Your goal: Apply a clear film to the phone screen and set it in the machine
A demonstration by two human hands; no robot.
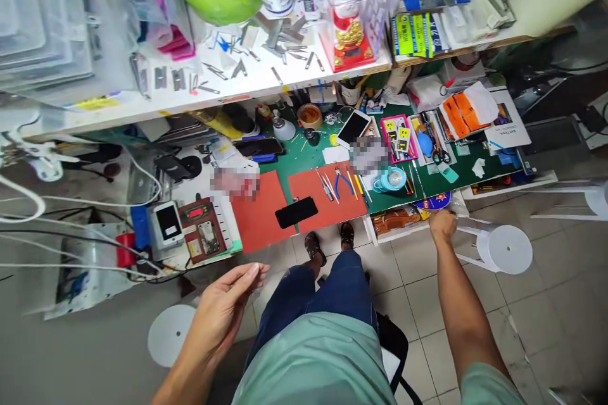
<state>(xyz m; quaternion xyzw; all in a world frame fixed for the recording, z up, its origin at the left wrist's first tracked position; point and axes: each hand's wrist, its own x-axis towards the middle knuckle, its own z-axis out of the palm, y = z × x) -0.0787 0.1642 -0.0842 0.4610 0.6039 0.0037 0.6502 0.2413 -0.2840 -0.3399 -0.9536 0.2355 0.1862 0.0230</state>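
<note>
My left hand point(228, 307) is in the air in front of the bench's near edge, its thumb and fingertips pressed together; whether they hold anything small is hard to make out. On the right, my right hand point(443, 225) is closed at the front of an open drawer point(380, 242), beside a blue packet point(433, 201) inside it. A black phone point(296, 212) lies across two orange mats point(261, 209). Right of it are blue-handled pliers point(342, 183), tweezers and thin tools. A light-blue round container point(390, 180) stands near the edge.
A white shelf point(190, 104) with loose metal parts and a boxed cat figure point(346, 19) overhangs the bench. White cables point(71, 204) hang at the left. White stools point(507, 249) stand on both sides; another drawer point(510, 187) is open at the right.
</note>
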